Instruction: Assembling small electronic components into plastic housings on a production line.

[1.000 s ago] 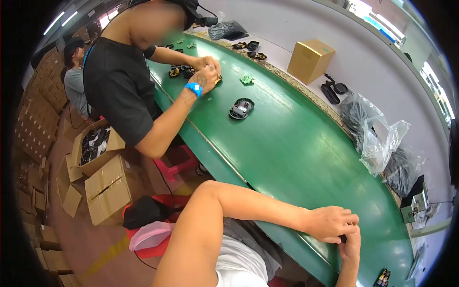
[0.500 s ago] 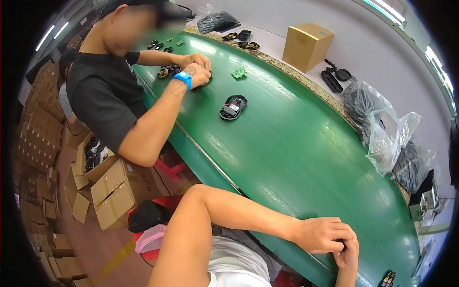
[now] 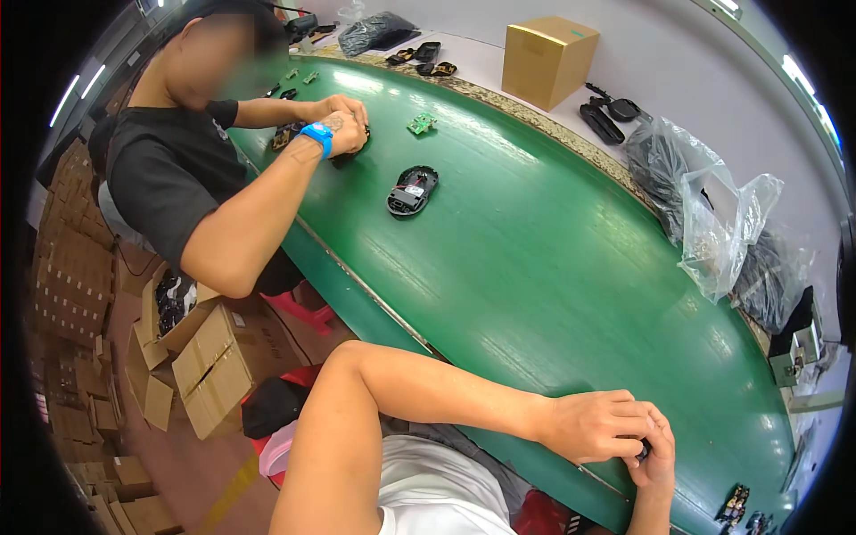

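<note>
At the lower right, over the green bench's near edge, my left hand (image 3: 599, 426) and my right hand (image 3: 658, 450) meet with fingers closed. Between them shows a sliver of a small black part (image 3: 643, 448); my fingers cover most of it, so its kind is hidden. Farther along the bench lies an opened black computer mouse shell (image 3: 413, 192), its inside facing up with a red wire and a pale label. Beyond that sits a green circuit board (image 3: 422, 123). Small dark assemblies (image 3: 734, 505) lie on the bench near my right hand.
At the left, a co-worker's hands (image 3: 343, 129) work on a dark piece. Along the wall ledge stand a cardboard box (image 3: 548, 62), black shells (image 3: 603, 124) and plastic bags (image 3: 727, 227). Open cartons (image 3: 218, 366) sit on the floor beside the bench.
The view has shifted, so the bench things appear farther left and more of the dark assemblies shows at lower right. My hands stay together around the black part.
</note>
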The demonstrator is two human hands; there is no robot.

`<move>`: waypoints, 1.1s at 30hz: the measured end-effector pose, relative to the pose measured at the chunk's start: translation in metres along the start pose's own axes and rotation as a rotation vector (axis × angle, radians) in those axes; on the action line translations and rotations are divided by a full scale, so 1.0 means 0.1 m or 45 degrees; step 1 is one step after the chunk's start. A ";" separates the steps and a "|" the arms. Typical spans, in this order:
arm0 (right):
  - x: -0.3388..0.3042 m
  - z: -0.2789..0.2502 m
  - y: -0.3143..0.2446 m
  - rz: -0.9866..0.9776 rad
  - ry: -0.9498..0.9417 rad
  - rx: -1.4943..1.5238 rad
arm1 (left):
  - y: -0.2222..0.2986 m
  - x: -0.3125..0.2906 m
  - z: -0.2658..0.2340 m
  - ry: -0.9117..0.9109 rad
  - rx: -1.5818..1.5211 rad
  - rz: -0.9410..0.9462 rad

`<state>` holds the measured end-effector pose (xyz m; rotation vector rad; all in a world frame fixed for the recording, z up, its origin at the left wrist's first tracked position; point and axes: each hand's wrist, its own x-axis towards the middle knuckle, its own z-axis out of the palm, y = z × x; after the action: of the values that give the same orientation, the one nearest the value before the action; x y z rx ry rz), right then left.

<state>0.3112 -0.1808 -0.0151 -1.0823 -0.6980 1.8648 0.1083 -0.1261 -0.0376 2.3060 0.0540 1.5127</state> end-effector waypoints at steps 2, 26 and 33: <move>0.00 0.05 -0.01 0.000 0.037 -0.021 | 0.00 -0.02 0.00 -0.011 0.016 -0.004; -0.02 0.08 -0.02 -0.015 0.043 -0.018 | -0.02 -0.06 -0.03 -0.139 0.150 -0.086; -0.02 0.09 -0.02 -0.017 0.046 -0.072 | -0.02 -0.07 -0.01 -0.085 0.136 -0.078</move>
<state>0.3047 -0.1818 -0.0083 -1.1426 -0.7393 1.8194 0.1045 -0.1252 -0.0440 2.4135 0.1905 1.4334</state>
